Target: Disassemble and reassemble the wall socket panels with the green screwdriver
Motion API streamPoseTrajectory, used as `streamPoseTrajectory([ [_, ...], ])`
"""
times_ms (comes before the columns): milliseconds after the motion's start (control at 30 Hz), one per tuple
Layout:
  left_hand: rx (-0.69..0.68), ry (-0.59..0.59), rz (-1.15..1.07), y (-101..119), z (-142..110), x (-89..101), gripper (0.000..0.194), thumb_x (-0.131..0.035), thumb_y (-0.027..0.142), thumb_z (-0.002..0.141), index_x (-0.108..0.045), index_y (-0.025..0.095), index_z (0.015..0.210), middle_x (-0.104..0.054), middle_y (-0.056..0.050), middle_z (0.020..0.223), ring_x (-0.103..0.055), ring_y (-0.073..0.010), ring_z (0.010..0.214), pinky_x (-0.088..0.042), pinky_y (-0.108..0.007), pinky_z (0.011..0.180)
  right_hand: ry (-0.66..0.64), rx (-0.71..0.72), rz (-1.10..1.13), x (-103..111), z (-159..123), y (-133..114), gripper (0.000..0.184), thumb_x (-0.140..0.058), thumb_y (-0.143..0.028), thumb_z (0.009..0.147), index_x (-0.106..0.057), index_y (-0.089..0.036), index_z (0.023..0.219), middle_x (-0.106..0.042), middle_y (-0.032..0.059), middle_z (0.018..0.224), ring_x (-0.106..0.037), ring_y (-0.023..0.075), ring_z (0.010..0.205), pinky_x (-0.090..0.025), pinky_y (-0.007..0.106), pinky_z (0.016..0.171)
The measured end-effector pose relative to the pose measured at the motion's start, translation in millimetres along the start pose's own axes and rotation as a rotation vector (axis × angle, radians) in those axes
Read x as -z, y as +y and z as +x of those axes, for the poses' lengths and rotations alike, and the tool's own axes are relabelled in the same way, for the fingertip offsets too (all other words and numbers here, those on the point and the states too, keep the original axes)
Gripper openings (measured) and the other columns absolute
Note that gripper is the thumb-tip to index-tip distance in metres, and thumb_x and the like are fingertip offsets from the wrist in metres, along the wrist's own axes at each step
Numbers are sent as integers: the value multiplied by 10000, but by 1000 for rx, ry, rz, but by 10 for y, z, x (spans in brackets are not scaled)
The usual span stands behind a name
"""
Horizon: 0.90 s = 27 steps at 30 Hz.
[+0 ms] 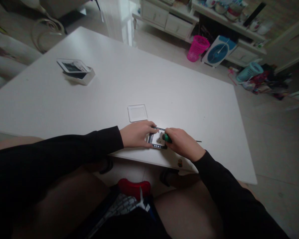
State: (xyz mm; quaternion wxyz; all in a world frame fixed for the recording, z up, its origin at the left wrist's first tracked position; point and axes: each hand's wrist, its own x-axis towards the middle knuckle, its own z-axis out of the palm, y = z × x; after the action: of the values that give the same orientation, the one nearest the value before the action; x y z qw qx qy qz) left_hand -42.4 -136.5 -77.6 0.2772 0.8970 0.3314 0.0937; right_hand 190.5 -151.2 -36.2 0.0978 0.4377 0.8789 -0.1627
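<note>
A white wall socket (158,137) with dark slots and a dark mounting frame lies near the table's front edge. My left hand (137,133) grips its left side, thumb and fingers along opposite edges. At the socket's right side, my right hand (181,141) is closed around a green-handled screwdriver (166,138); the rounded green end shows over the socket. A thin dark rod (198,141) shows beyond that hand; whether it belongs to the screwdriver I cannot tell. Just behind my left hand, a white rectangular cover frame (137,113) lies flat.
The white table (189,93) holds an open white box (83,78) with a pictured lid at the far left. A small brownish piece (180,162) sits by the front edge. On the floor beyond are a pink basket (198,48), a blue fan (218,52) and a teal basket (250,71).
</note>
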Motion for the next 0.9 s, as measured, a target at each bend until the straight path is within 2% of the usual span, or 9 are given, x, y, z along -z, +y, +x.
streamPoseTrajectory([
  [367,-8,11,-3,-19,-8,-24,514,-829,407,813,-687,192,1258,-657,-134,1338,-644,-298,1218,-521,-400,1021,-10,16,55,-1,2,-38,48,-655,-110,889,-656,-156,901,-718,91,934,-621,198,797,-376,295,706],
  [533,-16,15,7,-18,-4,-28,505,-824,405,816,-692,195,1256,-664,-135,1333,-646,-299,1212,-521,-400,1018,19,29,94,6,3,-41,102,-666,-111,867,-668,-155,959,-718,94,946,-615,195,796,-386,294,716],
  [700,-17,27,7,-24,-10,-33,550,-838,403,807,-680,206,1296,-664,-135,1339,-641,-299,1222,-522,-405,1020,64,4,80,22,15,-13,41,-665,-135,869,-639,-166,879,-684,74,868,-573,189,742,-353,296,692],
  [900,-10,11,8,-24,-9,-29,574,-842,398,811,-676,188,1319,-658,-150,1357,-641,-310,1240,-523,-421,1042,76,23,115,12,18,-27,74,-653,-119,822,-608,-178,825,-657,52,824,-536,174,716,-330,290,686],
])
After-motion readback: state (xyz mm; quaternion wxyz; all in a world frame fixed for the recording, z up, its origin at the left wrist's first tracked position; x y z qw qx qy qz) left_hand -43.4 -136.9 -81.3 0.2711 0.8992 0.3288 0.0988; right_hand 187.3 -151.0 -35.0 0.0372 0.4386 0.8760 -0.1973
